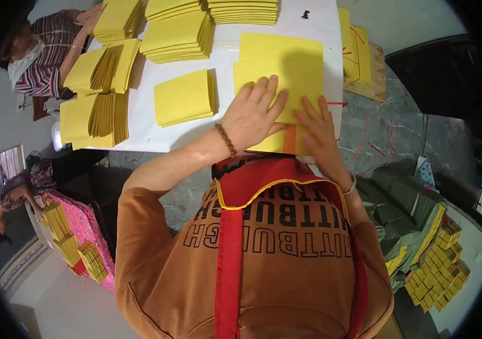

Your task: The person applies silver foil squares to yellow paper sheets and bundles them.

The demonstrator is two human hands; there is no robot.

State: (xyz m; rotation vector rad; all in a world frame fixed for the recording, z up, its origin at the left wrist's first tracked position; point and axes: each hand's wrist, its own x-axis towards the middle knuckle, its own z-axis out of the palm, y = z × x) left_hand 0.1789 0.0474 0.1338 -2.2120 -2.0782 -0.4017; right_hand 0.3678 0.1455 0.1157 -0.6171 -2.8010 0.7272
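Observation:
A large yellow sheet lies at the table's near right, its left edge stepped as if more than one layer is there. My left hand rests flat on it with fingers stretched out, a brown bead bracelet at the wrist. On the sheet's right side is my right hand, fingers apart, a light bangle on its wrist. Between the hands, near the front edge, an orange-red strip shows. Left of my left hand lies a small folded yellow bundle.
Several yellow folded stacks fill the white table's far and left sides. A small black object lies at the back. Tied bundles sit beyond the right edge. Other people work at the left. Red strips litter the floor.

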